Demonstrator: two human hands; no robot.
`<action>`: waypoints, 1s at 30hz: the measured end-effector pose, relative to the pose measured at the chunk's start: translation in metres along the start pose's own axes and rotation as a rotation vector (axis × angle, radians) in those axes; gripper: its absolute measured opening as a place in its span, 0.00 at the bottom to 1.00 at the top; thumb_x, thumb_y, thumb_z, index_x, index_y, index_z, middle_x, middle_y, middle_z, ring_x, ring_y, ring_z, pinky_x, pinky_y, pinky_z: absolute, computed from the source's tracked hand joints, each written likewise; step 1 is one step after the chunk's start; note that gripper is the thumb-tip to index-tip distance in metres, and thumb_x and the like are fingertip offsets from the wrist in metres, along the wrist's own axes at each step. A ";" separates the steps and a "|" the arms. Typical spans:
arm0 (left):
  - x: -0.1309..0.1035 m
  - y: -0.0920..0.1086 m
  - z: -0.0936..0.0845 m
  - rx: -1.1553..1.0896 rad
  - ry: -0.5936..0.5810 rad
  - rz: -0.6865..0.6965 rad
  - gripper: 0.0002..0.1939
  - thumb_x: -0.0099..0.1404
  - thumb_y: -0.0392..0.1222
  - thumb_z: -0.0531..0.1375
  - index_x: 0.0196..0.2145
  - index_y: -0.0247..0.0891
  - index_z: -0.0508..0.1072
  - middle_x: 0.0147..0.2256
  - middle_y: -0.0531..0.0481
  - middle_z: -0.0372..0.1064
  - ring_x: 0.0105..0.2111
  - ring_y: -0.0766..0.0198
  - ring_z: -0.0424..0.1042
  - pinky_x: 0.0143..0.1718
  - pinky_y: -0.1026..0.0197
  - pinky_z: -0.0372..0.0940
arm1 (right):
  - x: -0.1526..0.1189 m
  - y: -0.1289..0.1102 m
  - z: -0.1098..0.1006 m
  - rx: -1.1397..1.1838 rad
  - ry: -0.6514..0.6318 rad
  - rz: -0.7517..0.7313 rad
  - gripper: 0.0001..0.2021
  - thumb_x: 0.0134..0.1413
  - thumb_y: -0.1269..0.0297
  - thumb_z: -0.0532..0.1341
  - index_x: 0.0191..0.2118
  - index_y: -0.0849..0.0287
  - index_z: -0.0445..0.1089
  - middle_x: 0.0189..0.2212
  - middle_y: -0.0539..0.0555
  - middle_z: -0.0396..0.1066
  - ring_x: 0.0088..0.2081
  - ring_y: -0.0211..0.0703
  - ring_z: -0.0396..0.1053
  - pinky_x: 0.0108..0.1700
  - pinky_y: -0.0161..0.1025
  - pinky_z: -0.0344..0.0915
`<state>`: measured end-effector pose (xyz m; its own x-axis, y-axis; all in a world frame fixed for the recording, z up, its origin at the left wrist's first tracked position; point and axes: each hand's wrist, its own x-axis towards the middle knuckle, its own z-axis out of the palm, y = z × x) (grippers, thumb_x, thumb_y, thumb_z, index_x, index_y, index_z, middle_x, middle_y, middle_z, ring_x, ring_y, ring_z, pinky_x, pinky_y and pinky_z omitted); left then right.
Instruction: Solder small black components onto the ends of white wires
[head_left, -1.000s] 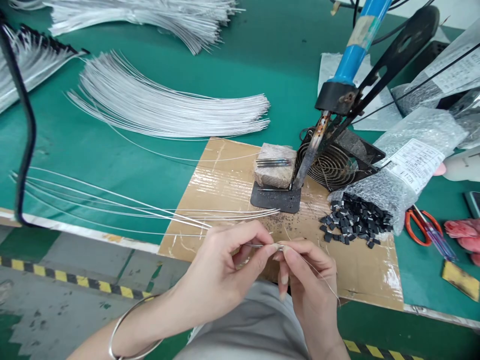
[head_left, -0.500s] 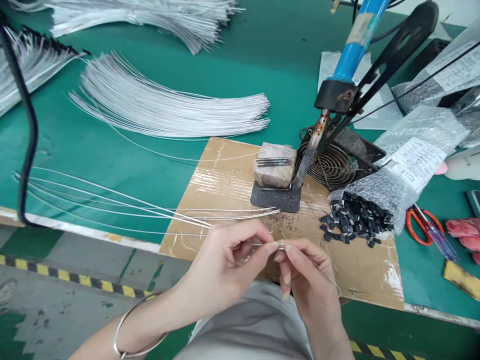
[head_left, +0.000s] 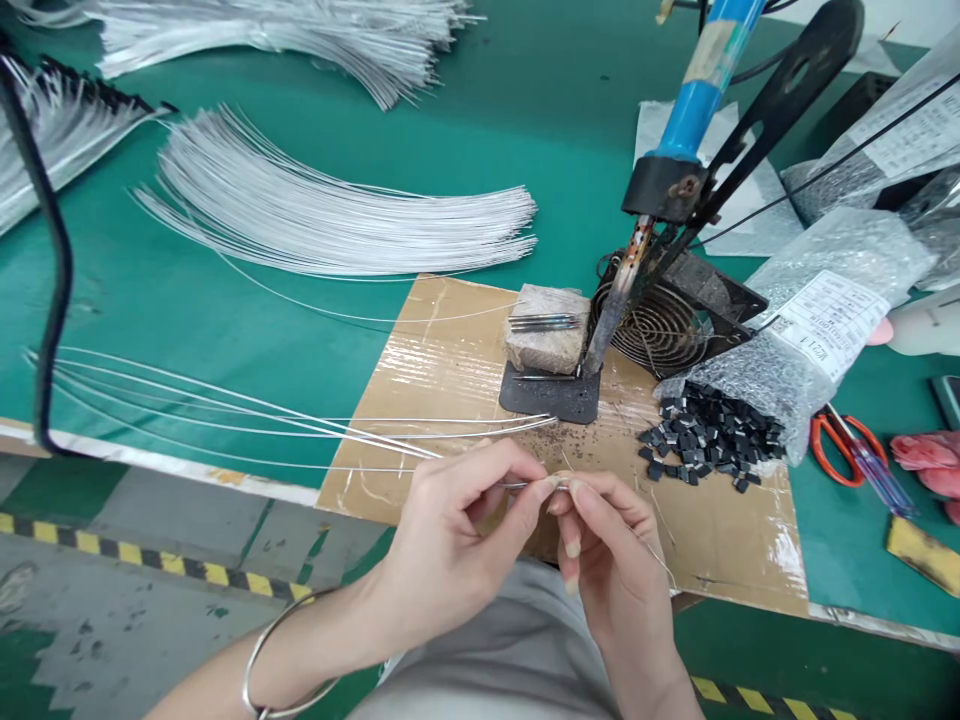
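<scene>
My left hand point(head_left: 469, 530) pinches the end of a thin white wire between thumb and forefinger, just above the front edge of the cardboard point(head_left: 420, 350). Fingertip to fingertip with it, my right hand point(head_left: 619, 540) is closed in a pinch on a fine wire point(head_left: 664, 568), which curves out past the palm. The exact spot where the two ends meet is mostly covered by my fingers. Several white wires point(head_left: 277, 405) stretch leftward from beside my left hand. Behind my hands a soldering iron point(head_left: 619, 290) points down over a dark metal plate point(head_left: 551, 400).
A pale block point(head_left: 547, 350) with thin metal rods sits by the iron, next to a fan point(head_left: 660, 325). Small black connectors point(head_left: 705, 435) spill from a plastic bag point(head_left: 840, 290). Red-handled scissors point(head_left: 832, 450) lie right. A large wire bundle point(head_left: 337, 215) lies behind.
Both hands stay pinched together in nearly the same place. My left wrist and its bangle have moved slightly right, and the view has shifted a little.
</scene>
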<state>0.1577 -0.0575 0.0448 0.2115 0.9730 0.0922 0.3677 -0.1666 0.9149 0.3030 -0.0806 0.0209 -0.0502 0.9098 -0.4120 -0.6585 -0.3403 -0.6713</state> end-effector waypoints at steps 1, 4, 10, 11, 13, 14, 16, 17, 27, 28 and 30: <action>0.000 0.000 0.001 -0.001 0.006 -0.002 0.08 0.69 0.33 0.60 0.30 0.38 0.75 0.20 0.60 0.61 0.19 0.73 0.51 0.18 0.68 0.48 | 0.000 0.001 0.000 0.003 0.005 -0.004 0.07 0.50 0.59 0.74 0.31 0.57 0.83 0.23 0.49 0.78 0.16 0.26 0.65 0.15 0.19 0.65; -0.002 -0.001 0.003 -0.021 0.021 -0.015 0.08 0.69 0.33 0.60 0.31 0.37 0.75 0.21 0.58 0.65 0.18 0.73 0.55 0.18 0.68 0.51 | 0.001 0.004 0.002 0.013 0.014 -0.023 0.06 0.51 0.60 0.73 0.32 0.56 0.83 0.23 0.49 0.78 0.17 0.26 0.66 0.16 0.19 0.65; -0.002 -0.002 0.006 -0.074 0.034 -0.047 0.07 0.69 0.35 0.60 0.32 0.37 0.75 0.23 0.53 0.72 0.19 0.70 0.65 0.19 0.68 0.57 | 0.000 0.005 0.003 0.030 0.007 -0.048 0.05 0.53 0.60 0.72 0.33 0.54 0.83 0.23 0.48 0.78 0.17 0.26 0.67 0.18 0.19 0.67; -0.002 -0.002 0.006 -0.082 0.034 -0.049 0.07 0.69 0.36 0.60 0.32 0.37 0.75 0.23 0.53 0.73 0.19 0.70 0.66 0.19 0.68 0.57 | 0.000 0.004 0.003 0.029 0.004 -0.046 0.05 0.54 0.60 0.72 0.34 0.55 0.83 0.23 0.48 0.78 0.17 0.26 0.67 0.18 0.19 0.67; -0.001 -0.002 0.004 -0.090 0.039 -0.049 0.07 0.69 0.36 0.60 0.32 0.37 0.76 0.23 0.52 0.74 0.20 0.69 0.67 0.19 0.68 0.59 | 0.000 0.004 0.002 0.027 0.006 -0.045 0.08 0.55 0.58 0.71 0.36 0.55 0.83 0.24 0.48 0.78 0.18 0.27 0.68 0.19 0.21 0.69; 0.000 -0.001 0.004 -0.086 0.046 -0.048 0.08 0.69 0.37 0.61 0.32 0.37 0.76 0.23 0.52 0.73 0.20 0.69 0.68 0.19 0.68 0.59 | 0.000 0.004 0.001 0.025 0.009 -0.051 0.09 0.56 0.57 0.71 0.38 0.56 0.83 0.25 0.49 0.78 0.19 0.28 0.68 0.19 0.22 0.69; 0.001 -0.001 0.003 -0.074 0.060 -0.048 0.08 0.69 0.37 0.61 0.31 0.37 0.76 0.23 0.52 0.73 0.20 0.69 0.67 0.19 0.68 0.59 | 0.000 0.003 -0.001 0.010 0.011 -0.058 0.10 0.56 0.56 0.71 0.39 0.56 0.83 0.28 0.50 0.79 0.20 0.29 0.69 0.20 0.24 0.71; 0.001 -0.001 0.002 -0.069 0.066 -0.049 0.08 0.69 0.37 0.61 0.31 0.37 0.76 0.23 0.52 0.73 0.20 0.69 0.67 0.19 0.68 0.59 | 0.000 0.003 -0.001 0.000 0.011 -0.060 0.10 0.55 0.56 0.71 0.39 0.56 0.83 0.28 0.51 0.79 0.21 0.30 0.69 0.20 0.24 0.71; -0.001 -0.003 0.003 -0.065 0.025 -0.054 0.08 0.69 0.36 0.61 0.31 0.37 0.75 0.21 0.55 0.70 0.18 0.71 0.64 0.18 0.68 0.56 | 0.003 0.002 0.003 -0.010 0.023 -0.065 0.06 0.51 0.59 0.73 0.34 0.54 0.84 0.26 0.50 0.79 0.19 0.29 0.67 0.18 0.23 0.69; -0.001 -0.004 0.003 -0.064 0.023 -0.053 0.08 0.69 0.36 0.61 0.31 0.37 0.75 0.21 0.55 0.70 0.18 0.71 0.64 0.18 0.68 0.57 | 0.003 0.002 0.003 -0.009 0.028 -0.065 0.06 0.51 0.59 0.73 0.34 0.54 0.84 0.25 0.50 0.79 0.18 0.29 0.67 0.18 0.24 0.69; -0.001 -0.003 0.003 -0.067 0.027 -0.050 0.07 0.69 0.36 0.61 0.31 0.37 0.75 0.22 0.54 0.72 0.19 0.70 0.66 0.18 0.68 0.58 | 0.003 0.002 0.003 -0.007 0.037 -0.062 0.06 0.51 0.59 0.74 0.33 0.54 0.83 0.25 0.50 0.79 0.18 0.29 0.67 0.18 0.24 0.69</action>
<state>0.1593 -0.0585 0.0406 0.1693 0.9840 0.0555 0.3151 -0.1074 0.9429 0.2989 -0.0778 0.0204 0.0186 0.9200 -0.3915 -0.6540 -0.2850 -0.7008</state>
